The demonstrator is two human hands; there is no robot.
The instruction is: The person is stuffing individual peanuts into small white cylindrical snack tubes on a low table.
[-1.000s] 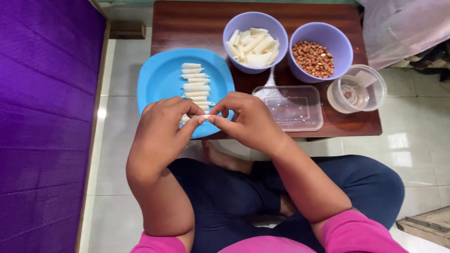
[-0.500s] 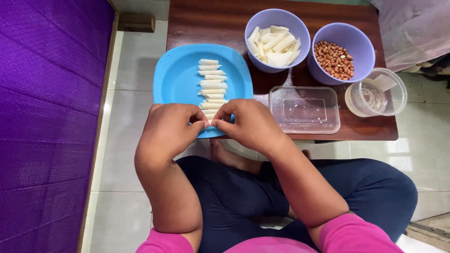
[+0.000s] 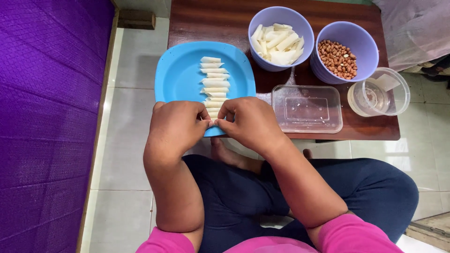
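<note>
1. Two hands meet over the near rim of the blue plate. The left hand is curled, knuckles up, forearm running back toward the body.
2. A small white roll sits pinched between the fingertips of both hands, mostly hidden; only a sliver shows in the gap. Left fingers closed on it.
3. The right hand mirrors the left, fingers bent inward and closed on the same roll, forearm angled back across the lap.
4. A row of finished white rolls lies down the plate's middle, ending just beyond the fingertips.
5. Further right on the brown table: a purple bowl of white strips, a clear rectangular tub, a purple bowl of peanuts, and a clear round cup.
</note>
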